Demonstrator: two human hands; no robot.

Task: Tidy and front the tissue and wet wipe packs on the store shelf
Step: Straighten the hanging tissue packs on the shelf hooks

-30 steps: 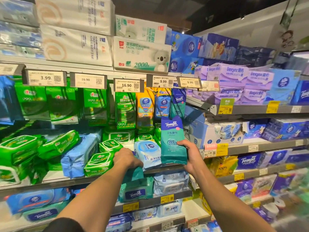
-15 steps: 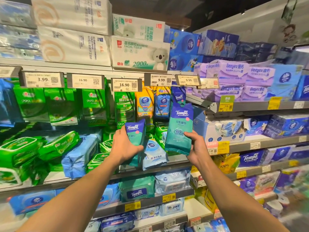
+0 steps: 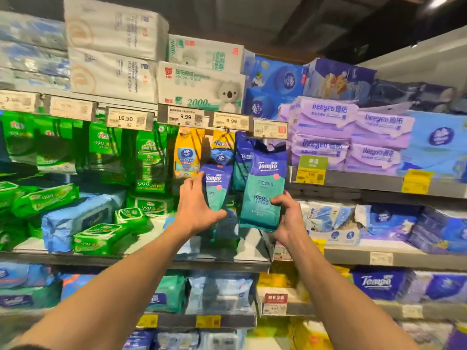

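Our left hand (image 3: 195, 210) was wrapped around the side of a smaller wipe pack (image 3: 216, 184), thumb on its front and fingers curled behind; our right hand (image 3: 288, 218) pinched the lower right corner of a larger wipe pack (image 3: 265, 188), thumb pressed on its face; both packs stood upright, labels toward us, side by side and just apart, raised in front of the hanging packs (image 3: 242, 157) below the price tags (image 3: 231, 121); the larger one's top edge sat near the tag rail. Beneath our hands lay the shelf (image 3: 156, 260), with green packs (image 3: 98, 237) and a blue pack (image 3: 75, 218) tumbled at angles to the left; purple tissue bundles (image 3: 348, 137) were stacked to the right.

We judged the packs were headed for the hanging row; the risks were plain enough: the right hand held only a corner, so the soft pack might sag or slip out; two packs lifted at once left no free hand to steady the row, so a nudge might unhook a neighbour; we could not tell whether any hook was free.
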